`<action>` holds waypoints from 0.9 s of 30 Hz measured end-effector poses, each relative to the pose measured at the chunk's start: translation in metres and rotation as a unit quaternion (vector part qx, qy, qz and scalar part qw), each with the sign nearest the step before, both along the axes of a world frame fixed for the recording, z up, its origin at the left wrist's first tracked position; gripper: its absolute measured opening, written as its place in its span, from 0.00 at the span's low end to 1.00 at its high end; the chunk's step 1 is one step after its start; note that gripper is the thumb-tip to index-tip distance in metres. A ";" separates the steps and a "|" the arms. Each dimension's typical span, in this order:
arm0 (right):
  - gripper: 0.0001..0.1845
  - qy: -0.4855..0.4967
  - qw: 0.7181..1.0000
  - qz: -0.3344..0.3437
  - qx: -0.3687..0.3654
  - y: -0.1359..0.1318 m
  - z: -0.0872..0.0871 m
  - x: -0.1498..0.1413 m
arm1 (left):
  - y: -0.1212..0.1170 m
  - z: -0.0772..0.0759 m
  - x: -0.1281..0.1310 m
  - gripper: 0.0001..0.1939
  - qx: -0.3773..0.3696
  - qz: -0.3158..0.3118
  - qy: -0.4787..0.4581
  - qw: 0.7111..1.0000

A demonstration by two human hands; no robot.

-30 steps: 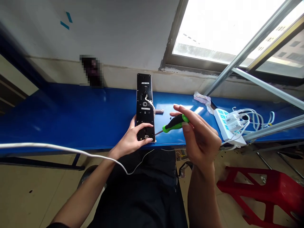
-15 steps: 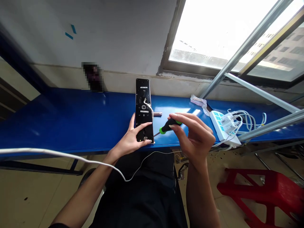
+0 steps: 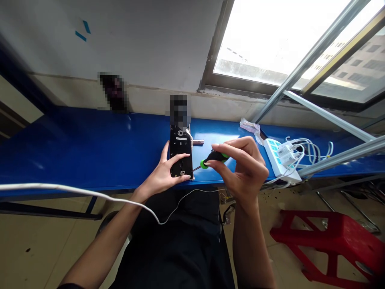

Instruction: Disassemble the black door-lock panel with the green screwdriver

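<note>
From the head camera, the black door-lock panel (image 3: 181, 156) lay lengthwise on the blue worktop (image 3: 75, 152), its far end hidden by a pixelated patch and its near end at the worktop's front edge. The left hand (image 3: 162, 172) was on the panel's near end, with the thumb up along its left edge and the left fingers (image 3: 177, 162) laid flat across its face, spread slightly and pressing it down rather than gripping it. Just right of the panel, the right hand (image 3: 243, 168) held a green-and-black screwdriver (image 3: 215, 157) in the air, with the right fingers (image 3: 228, 146) and thumb closed around its handle in a firm pinch. The screwdriver's thin shaft pointed left to the panel's near right corner, though the view did not settle whether its tip touched the panel. A short metal spindle (image 3: 198, 141) lay just beside the panel's right edge. Farther right of the panel stood a white power strip (image 3: 278, 158) with white cables (image 3: 313, 148) plugged into it, and a crumpled plastic bag (image 3: 249, 126) lay between the two, against the wall. A white cable (image 3: 75, 190) ran across the left forearm toward the panel's near side, and a red plastic stool (image 3: 327, 241) stood on the floor well right of the panel.
</note>
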State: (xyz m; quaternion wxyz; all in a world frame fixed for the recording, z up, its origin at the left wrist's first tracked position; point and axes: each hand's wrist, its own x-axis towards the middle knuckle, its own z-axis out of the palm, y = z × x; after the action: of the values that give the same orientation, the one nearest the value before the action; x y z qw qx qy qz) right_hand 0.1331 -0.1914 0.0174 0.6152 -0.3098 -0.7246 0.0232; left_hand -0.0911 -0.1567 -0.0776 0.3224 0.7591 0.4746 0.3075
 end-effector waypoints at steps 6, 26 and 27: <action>0.24 -0.019 0.996 0.060 -0.066 -0.001 0.000 0.000 | 0.000 0.001 0.000 0.38 -0.002 -0.005 -0.001 1.000; 0.20 0.009 1.000 -0.006 0.005 0.007 -0.003 0.000 | 0.002 -0.003 0.000 0.39 0.001 -0.001 0.003 1.000; 0.18 0.008 1.000 -0.005 0.000 0.006 -0.002 0.000 | 0.002 -0.002 0.000 0.38 0.002 0.000 0.004 1.000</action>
State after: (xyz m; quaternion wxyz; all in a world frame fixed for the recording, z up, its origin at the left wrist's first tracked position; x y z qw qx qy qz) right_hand 0.1329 -0.1852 0.0150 0.6207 -0.3134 -0.7184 0.0227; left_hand -0.0909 -0.1551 -0.0799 0.3191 0.7612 0.4750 0.3053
